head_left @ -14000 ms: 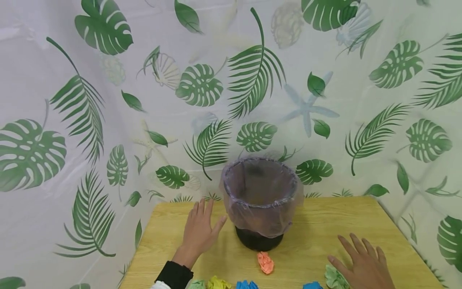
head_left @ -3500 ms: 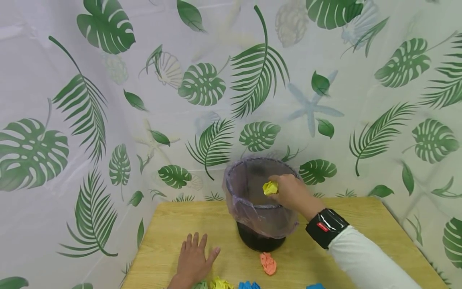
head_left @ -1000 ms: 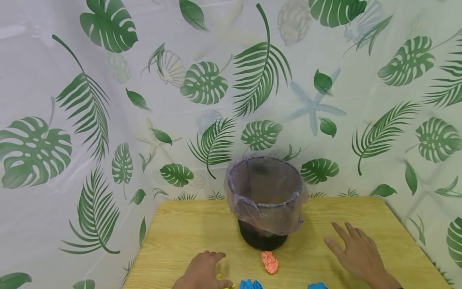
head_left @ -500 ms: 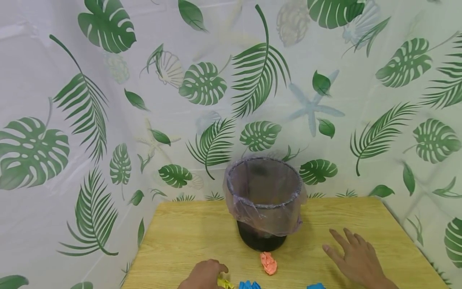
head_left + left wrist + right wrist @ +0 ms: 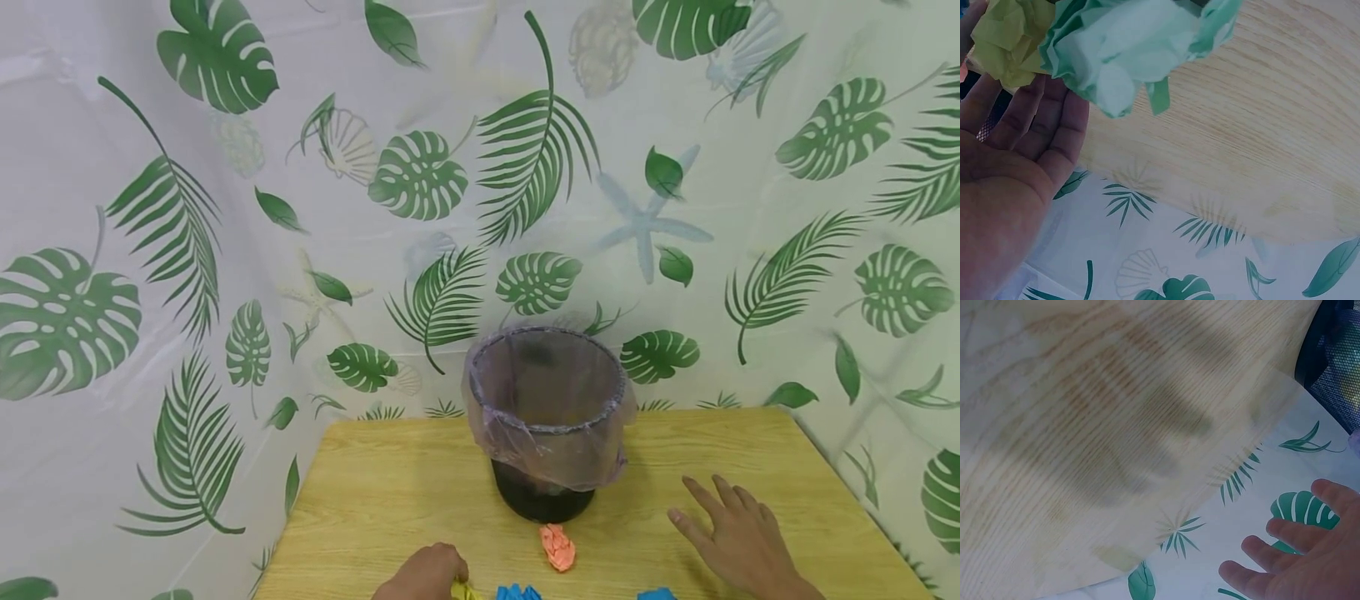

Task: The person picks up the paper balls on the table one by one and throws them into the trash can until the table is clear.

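Observation:
My left hand (image 5: 427, 573) is low on the table's near side, fingers and thumb around a yellow crumpled paper ball (image 5: 1013, 44). Only a bit of that yellow ball shows beside the fingers in the head view. Right next to it, a pale green paper ball (image 5: 1122, 56) overlaps the fingertips in the left wrist view; the hand hides it from the head camera. My right hand (image 5: 742, 537) hovers over the table's right side with fingers spread, holding nothing.
A black mesh bin (image 5: 543, 492) with a translucent purple liner (image 5: 555, 454) stands at the middle back of the wooden table (image 5: 375, 475). An orange paper ball (image 5: 557, 547) lies before it. Two blue paper balls, one left (image 5: 517, 592) and one right (image 5: 656, 594), sit at the near edge.
Earlier the right hand held a yellow paper ball over the bin; now it is back at the right, with nothing in it. The left hand has closed its fingers on another yellow ball.

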Motion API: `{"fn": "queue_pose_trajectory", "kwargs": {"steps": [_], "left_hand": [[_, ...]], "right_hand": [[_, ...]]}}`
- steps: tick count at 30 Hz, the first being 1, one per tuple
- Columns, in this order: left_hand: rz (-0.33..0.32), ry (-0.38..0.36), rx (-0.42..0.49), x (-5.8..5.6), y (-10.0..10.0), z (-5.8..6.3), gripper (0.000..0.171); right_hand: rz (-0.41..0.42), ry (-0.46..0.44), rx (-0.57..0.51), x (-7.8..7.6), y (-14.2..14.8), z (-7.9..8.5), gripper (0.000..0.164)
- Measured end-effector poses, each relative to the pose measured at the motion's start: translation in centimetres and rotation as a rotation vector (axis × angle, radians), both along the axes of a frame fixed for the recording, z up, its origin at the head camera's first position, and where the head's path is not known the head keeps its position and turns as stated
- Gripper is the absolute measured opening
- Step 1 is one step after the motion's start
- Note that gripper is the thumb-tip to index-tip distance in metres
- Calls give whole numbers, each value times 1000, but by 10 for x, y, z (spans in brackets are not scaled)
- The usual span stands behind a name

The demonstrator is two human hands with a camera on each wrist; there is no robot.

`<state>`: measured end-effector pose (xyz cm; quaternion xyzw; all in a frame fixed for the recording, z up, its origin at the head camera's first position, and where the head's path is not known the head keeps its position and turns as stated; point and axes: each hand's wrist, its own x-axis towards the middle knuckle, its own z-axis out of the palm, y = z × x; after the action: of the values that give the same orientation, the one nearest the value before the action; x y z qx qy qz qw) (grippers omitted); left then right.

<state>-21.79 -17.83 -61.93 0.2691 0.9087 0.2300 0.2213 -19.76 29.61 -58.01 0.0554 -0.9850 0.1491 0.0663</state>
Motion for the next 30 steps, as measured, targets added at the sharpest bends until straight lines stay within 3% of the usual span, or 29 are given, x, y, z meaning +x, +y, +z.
{"fn": "queue_pose_trajectory", "kwargs": {"steps": [3,5,10,14,21,30], "left_hand": [[-56,50,-20,-8,-6,-13,28],[-66,72,-38,-11,-6,-13,28],[-27,171,-52,-6,6,30,25],[29,290,9,-2,13,63,23],[92,404,195,-10,18,106,26],[76,679,484,-17,29,160,28]], "right_hand": [[2,1,-3,0,0,0,71],[1,-1,-7,0,0,0,71],[-2,-4,-8,-1,1,-1,73],[-1,-4,-8,-1,2,-1,73],[5,5,-7,-1,0,0,73],[7,18,-7,-1,0,3,72]]}}
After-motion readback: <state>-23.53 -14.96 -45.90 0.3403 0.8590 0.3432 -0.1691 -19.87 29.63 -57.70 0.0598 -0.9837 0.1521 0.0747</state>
